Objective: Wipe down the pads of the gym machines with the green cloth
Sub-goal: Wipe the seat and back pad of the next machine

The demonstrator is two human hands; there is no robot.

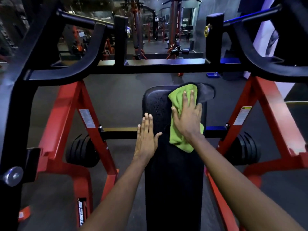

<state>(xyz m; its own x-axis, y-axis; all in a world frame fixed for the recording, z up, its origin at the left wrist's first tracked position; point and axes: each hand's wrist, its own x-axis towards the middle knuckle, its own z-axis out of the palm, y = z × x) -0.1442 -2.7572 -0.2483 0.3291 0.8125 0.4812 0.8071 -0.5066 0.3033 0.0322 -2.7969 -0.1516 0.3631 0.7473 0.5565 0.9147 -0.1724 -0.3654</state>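
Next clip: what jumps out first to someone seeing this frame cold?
The bright green cloth stands out, pressed flat under the right hand near the far end of the black bench pad. The left hand lies flat along the pad's left edge, and the machine's red frame legs flank the bench on both sides.

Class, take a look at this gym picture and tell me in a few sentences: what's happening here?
A person is wiping the black pad of a red-and-black gym machine. The right hand presses the green cloth flat against the pad's upper right part, fingers straight. The left hand rests flat on the pad's left edge, holding nothing.
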